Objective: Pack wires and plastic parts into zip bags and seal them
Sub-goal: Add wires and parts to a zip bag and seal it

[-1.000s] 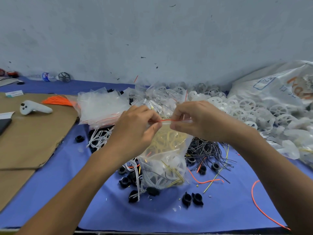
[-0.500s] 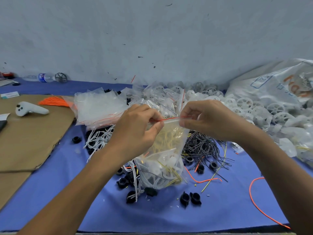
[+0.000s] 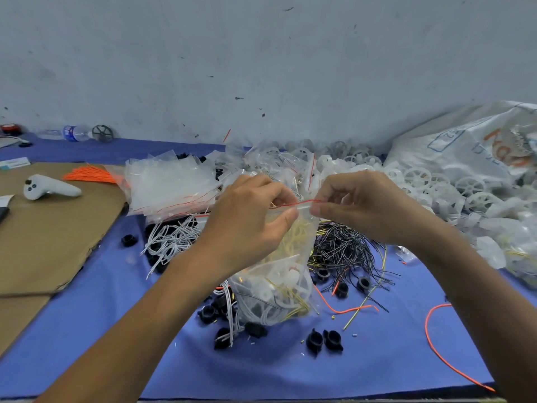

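Observation:
A clear zip bag (image 3: 276, 283) hangs upright over the blue cloth, holding yellow, white and black wires plus white and black plastic parts. Its red-lined zip strip (image 3: 296, 205) runs between my hands. My left hand (image 3: 247, 225) pinches the strip's left end and my right hand (image 3: 357, 207) pinches the right end, thumbs toward me. Below and around the bag lie black plastic caps (image 3: 322, 340), white wires (image 3: 171, 239) and black wires (image 3: 345, 245).
A stack of empty zip bags (image 3: 168, 184) sits back left, beside orange wires (image 3: 90, 175). White plastic wheels (image 3: 436, 181) and a large white sack (image 3: 476, 141) fill the right. Cardboard (image 3: 43, 237) with a white controller (image 3: 49, 189) lies left. A loose orange wire (image 3: 436, 344) curls near right.
Both hands have stayed on the zip strip, and my right hand has moved closer to the left, so less strip shows between them. The view shifted slightly.

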Motion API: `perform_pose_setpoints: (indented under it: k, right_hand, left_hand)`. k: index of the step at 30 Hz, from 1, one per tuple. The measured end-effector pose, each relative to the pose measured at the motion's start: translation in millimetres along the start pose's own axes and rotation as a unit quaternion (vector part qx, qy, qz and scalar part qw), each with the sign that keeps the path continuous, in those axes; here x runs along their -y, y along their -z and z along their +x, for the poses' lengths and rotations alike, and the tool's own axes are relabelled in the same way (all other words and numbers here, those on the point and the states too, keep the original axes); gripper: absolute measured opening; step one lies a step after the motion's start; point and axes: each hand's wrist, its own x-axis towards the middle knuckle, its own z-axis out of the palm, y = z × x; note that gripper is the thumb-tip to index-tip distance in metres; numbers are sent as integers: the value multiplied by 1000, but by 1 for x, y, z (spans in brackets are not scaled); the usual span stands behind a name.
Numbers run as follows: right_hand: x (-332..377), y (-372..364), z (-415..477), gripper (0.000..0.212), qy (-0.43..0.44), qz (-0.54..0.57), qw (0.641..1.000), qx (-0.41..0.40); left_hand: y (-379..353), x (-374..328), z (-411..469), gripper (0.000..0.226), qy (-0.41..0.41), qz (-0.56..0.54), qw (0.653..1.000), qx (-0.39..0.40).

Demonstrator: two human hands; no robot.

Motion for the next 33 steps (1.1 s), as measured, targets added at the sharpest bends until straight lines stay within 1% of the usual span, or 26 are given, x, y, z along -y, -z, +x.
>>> perform_pose_setpoints:
  k: [3,5,8,9,15,17,18,19,20,21,22,23,25,27,30,33]
  right_hand:
    - [5,-2,1,12,20,-19,1000,10]
    - [5,-2,1,12,18,-36,999,15]
    - [0,0,-3,9,18,-38,999,18]
    - [-3,1,-5,9,14,-37,999,18]
    - [-17,4,-16,10,-18,-10,1000,5]
    - [-18,6,-16,10,-23,1,1000,0]
    - [-18,6,-15,9,-23,2,1000,2]
    - [-17,5,-15,9,-21,0,1000,5]
    - [-15,4,-14,8,-18,0,1000,9]
    - [-12,2,-13,8,-14,2,1000,12]
    - [-8,-1,-11,7,-8,5,1000,14]
    - [-5,-2,-10,6,-3,10,1000,15]
    - [-1,-4,-9,6,3,15,1000,17]
    - [-1,-2,-12,6,2,16,1000,11]
    - [-6,1,-20,7,-16,39,999,6]
    - [-10,-2,-24,7,-26,64,998,5]
  left_hand:
    - [-4,-6,4,12,-6,-3,1000,8]
    - [-5,-7,5,12,-9,4,1000,9]
    - [0,1,2,6,-17,36,999,12]
    - [4,7,-1,4,-12,51,998,15]
    - [31,52,-27,9,63,128,988,58]
    - [39,60,-32,11,83,132,987,45]
    - [42,61,-32,7,79,126,989,28]
    - [43,58,-30,10,67,118,991,10]
    - [42,50,-27,24,52,113,992,-1]
    - [40,40,-23,36,29,107,994,-3]
    - [37,28,-17,43,8,102,995,1]
    - [32,16,-11,45,-13,94,995,17]
    - [21,-1,-3,33,-51,89,994,46]
    - [16,-2,1,18,-60,80,993,60]
    - [18,14,-4,15,-42,45,995,80]
    - [28,32,-15,10,-20,27,998,54]
